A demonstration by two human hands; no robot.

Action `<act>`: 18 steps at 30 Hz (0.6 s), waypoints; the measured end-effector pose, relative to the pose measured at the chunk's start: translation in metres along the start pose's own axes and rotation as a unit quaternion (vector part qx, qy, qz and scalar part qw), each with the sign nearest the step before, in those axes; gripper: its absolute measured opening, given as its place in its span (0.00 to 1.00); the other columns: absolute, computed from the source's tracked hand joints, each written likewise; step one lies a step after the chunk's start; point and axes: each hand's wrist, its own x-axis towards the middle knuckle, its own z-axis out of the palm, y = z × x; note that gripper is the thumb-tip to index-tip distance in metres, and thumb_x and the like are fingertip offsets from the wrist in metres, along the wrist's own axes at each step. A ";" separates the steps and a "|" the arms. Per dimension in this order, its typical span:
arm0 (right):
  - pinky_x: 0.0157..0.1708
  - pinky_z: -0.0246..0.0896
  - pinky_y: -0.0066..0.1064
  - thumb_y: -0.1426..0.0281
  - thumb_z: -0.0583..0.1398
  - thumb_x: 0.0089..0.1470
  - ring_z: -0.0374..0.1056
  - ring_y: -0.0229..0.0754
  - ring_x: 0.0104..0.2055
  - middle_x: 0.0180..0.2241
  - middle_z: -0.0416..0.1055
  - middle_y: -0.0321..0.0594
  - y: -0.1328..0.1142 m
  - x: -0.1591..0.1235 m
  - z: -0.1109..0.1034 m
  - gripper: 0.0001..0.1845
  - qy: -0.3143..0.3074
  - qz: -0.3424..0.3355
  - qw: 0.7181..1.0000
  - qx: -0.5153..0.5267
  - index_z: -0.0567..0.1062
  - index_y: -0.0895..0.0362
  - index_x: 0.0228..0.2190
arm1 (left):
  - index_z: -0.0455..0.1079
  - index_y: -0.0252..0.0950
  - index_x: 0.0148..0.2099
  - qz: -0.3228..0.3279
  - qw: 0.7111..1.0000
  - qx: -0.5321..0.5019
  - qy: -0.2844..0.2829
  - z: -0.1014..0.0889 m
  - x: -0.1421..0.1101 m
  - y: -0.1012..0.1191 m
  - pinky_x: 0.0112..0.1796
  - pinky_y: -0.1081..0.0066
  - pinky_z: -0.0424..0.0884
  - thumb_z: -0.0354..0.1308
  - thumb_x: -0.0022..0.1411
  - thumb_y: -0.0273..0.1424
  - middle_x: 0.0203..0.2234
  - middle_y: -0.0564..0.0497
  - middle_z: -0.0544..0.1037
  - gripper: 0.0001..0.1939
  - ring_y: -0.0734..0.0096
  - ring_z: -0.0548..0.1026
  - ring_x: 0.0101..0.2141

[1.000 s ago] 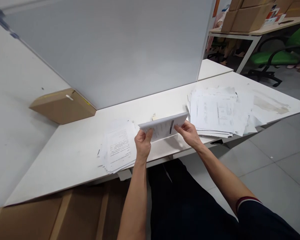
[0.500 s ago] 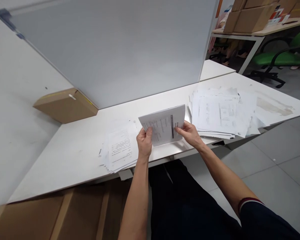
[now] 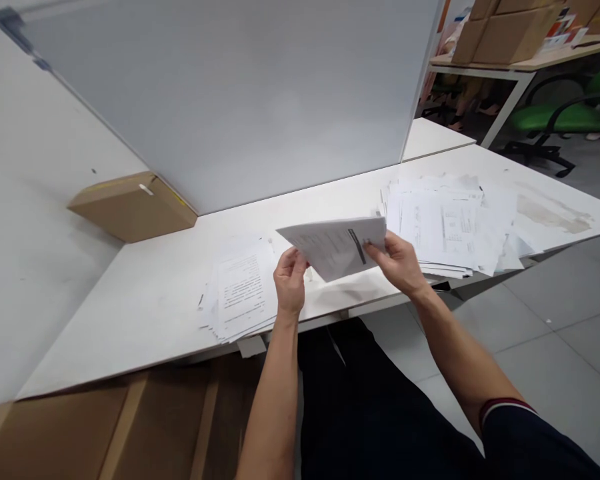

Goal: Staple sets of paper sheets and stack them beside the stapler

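I hold a thin stack of printed papers (image 3: 335, 250) in front of me, tilted above the front part of the white table. My right hand (image 3: 397, 263) grips its right end, thumb on the printed face near a dark bar. At the lower left edge of the stack is my left hand (image 3: 290, 283), its fingers curled and thumb close to them; the fingertips are partly hidden at the paper's edge. A pile of printed sheets (image 3: 243, 293) lies left of my left hand. A larger, looser paper pile (image 3: 445, 223) spreads out beyond my right hand.
A whiteboard (image 3: 260, 107) leans at the back of the white table (image 3: 145, 300). A cardboard box (image 3: 135, 207) stands at the back left. More cardboard (image 3: 70, 433) is below the front edge. Behind right are boxes (image 3: 515, 37) on another table and a green chair (image 3: 563, 117).
The papers have tipped flatter and turned, their right end shifting right with my right hand. My left thumb has slid off the printed face to the edge.
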 end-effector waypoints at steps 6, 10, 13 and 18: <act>0.25 0.47 0.29 0.78 0.50 0.55 0.58 0.36 0.25 0.26 0.67 0.39 -0.073 0.006 -0.030 0.09 -0.167 -0.102 0.908 -0.371 0.68 0.57 0.30 | 0.71 0.35 0.38 -0.033 0.982 -0.044 0.181 -0.009 0.005 -0.019 0.36 0.70 0.68 0.57 0.47 0.25 0.26 0.51 0.76 0.13 0.74 0.75 0.29; 0.21 0.35 0.31 0.87 0.49 0.43 0.47 0.35 0.20 0.23 0.63 0.39 -0.071 0.002 -0.012 0.14 -0.261 -0.102 0.824 -0.493 0.65 0.58 0.28 | 0.70 0.33 0.34 -0.033 0.970 -0.014 0.242 -0.014 0.000 -0.041 0.37 0.69 0.68 0.53 0.45 0.24 0.23 0.51 0.76 0.11 0.73 0.74 0.28; 0.22 0.35 0.32 0.86 0.49 0.42 0.46 0.34 0.19 0.22 0.63 0.38 -0.061 0.001 -0.003 0.14 -0.275 -0.079 0.828 -0.482 0.64 0.57 0.28 | 0.70 0.34 0.35 -0.034 0.977 0.003 0.209 -0.017 -0.003 -0.047 0.38 0.70 0.68 0.53 0.45 0.24 0.25 0.52 0.75 0.12 0.75 0.74 0.30; 0.21 0.43 0.30 0.72 0.53 0.55 0.55 0.36 0.21 0.20 0.63 0.36 -0.062 0.007 -0.021 0.05 -0.196 -0.023 0.926 -0.321 0.65 0.54 0.27 | 0.70 0.35 0.33 -0.029 0.978 0.029 0.206 -0.019 -0.002 -0.050 0.38 0.71 0.68 0.53 0.46 0.25 0.26 0.54 0.73 0.09 0.77 0.72 0.29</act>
